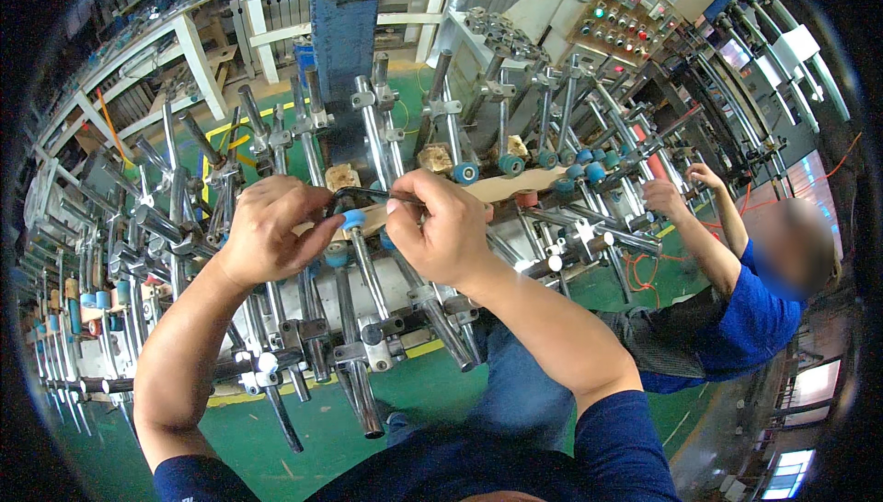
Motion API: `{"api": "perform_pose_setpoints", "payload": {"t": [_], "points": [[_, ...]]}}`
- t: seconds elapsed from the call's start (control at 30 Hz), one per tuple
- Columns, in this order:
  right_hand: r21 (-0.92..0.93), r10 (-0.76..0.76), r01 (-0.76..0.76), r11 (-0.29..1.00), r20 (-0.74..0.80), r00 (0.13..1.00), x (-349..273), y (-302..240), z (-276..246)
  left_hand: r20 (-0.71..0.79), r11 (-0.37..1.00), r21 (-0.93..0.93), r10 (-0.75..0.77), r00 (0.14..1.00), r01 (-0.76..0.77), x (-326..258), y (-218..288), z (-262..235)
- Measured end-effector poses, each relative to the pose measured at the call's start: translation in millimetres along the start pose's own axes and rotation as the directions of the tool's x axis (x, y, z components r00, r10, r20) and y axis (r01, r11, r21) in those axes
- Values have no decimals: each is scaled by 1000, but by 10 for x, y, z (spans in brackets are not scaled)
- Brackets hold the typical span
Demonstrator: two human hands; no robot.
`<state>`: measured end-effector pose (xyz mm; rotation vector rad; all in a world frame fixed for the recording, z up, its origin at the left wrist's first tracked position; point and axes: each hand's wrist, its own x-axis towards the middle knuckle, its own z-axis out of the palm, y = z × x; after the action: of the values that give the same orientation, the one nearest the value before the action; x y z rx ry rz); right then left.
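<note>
A black L-shaped hex key (pixel 366 194) spans the gap between my hands, above a row of rollers and metal rods. My right hand (pixel 443 226) is closed round its long end, fingers curled and thumb pressed in. At the bent end, my left hand (pixel 274 228) is closed with thumb and fingertips about the short arm; its tip is hidden. Just below the key sits a blue roller (pixel 353 219) on a slanted steel rod (pixel 370 272). A pale wooden block (pixel 342 176) lies behind the key.
Steel rods with clamps (pixel 368 352) crowd both sides of the long rail. A pale strip (pixel 510 185) runs between the rollers. On the right, a co-worker in a blue shirt (pixel 754 313) reaches toward the rods. Beyond stand a blue column (pixel 344 51) and a control panel (pixel 625 19).
</note>
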<state>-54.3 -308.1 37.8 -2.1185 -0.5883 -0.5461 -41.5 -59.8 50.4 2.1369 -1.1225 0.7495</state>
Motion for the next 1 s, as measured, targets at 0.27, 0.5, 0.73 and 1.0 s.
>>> {"api": "perform_pose_setpoints", "payload": {"t": [0.27,0.5,0.73,1.0], "points": [[-19,4,-5,1000,-42,999,-22,20,6,-36,1000,26,11,999,-10,17,-14,-24],[24,49,-49,999,-10,999,-26,-3,39,-9,1000,12,-18,1000,18,-40,-52,-27],[34,54,-54,998,-4,999,-35,0,33,-62,997,71,24,998,-19,29,-18,-14],[32,-2,3,999,-12,1000,-34,35,55,-39,999,45,-9,999,11,-14,-43,-33]]}}
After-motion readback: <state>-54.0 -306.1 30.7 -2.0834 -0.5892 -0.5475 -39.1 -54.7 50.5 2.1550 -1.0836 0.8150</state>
